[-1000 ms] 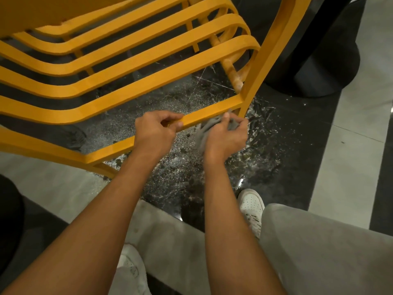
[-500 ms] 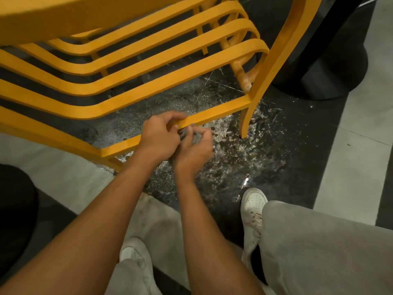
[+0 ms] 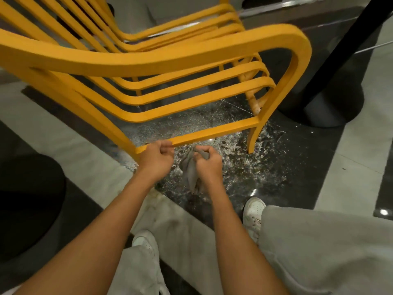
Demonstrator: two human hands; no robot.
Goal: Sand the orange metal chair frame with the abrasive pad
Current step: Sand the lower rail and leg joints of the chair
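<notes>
L hand [image 3: 156, 157] grips lowest rail of orange chair frame [image 3: 212, 131], fingers curled round it. R hand [image 3: 207, 165] clenched on grey abrasive pad [image 3: 189, 170]; pad hangs just below rail. Speckled dark floor [image 3: 244, 173] beneath. 2 white sneakers [image 3: 253, 211] nearer person.

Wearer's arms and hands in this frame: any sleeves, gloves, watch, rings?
The left hand and right hand are bare: no gloves, and no rings, watch or wristband show. The left forearm and right forearm are uncovered down to the bottom edge of the picture, so no sleeve is in view. Also worn: light grey trousers and white sneakers.
</notes>
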